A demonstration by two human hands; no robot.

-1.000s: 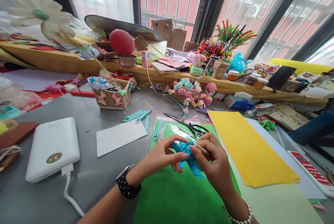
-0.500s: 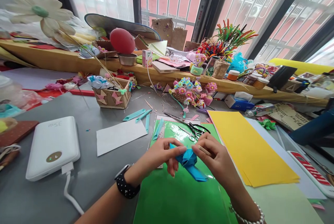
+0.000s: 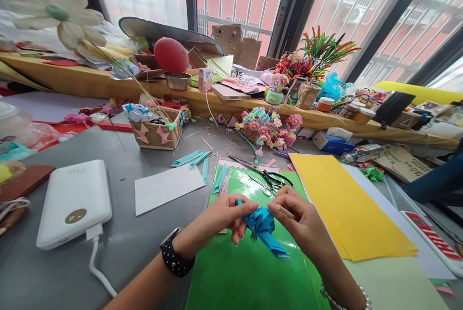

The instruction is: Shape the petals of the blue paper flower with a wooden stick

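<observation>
A folded blue paper piece (image 3: 265, 227) with pleats and a long flat tail is held above the green folder (image 3: 249, 276). My left hand (image 3: 231, 216) pinches its upper left part between thumb and fingers. At its upper right edge, the fingertips of my right hand (image 3: 294, 216) touch the paper. A thin wooden stick (image 3: 285, 211) is tucked in the right hand's fingers. Just beyond the hands lie black-handled scissors (image 3: 273, 180). Light-blue folded paper strips (image 3: 221, 178) rest on the folder's upper left and on the table nearby.
To the left are a white power bank (image 3: 75, 204) with a cable and a white paper sheet (image 3: 168, 187). Yellow paper (image 3: 347, 204) lies to the right. A decorated box (image 3: 157, 131) and pompom flowers (image 3: 262, 129) stand behind, below a cluttered ledge (image 3: 224, 102).
The blue paper has turned slightly between my hands, showing more of its pleats, and its tail sits a little lower. Both hands stay nearly in place; the view has shifted slightly.
</observation>
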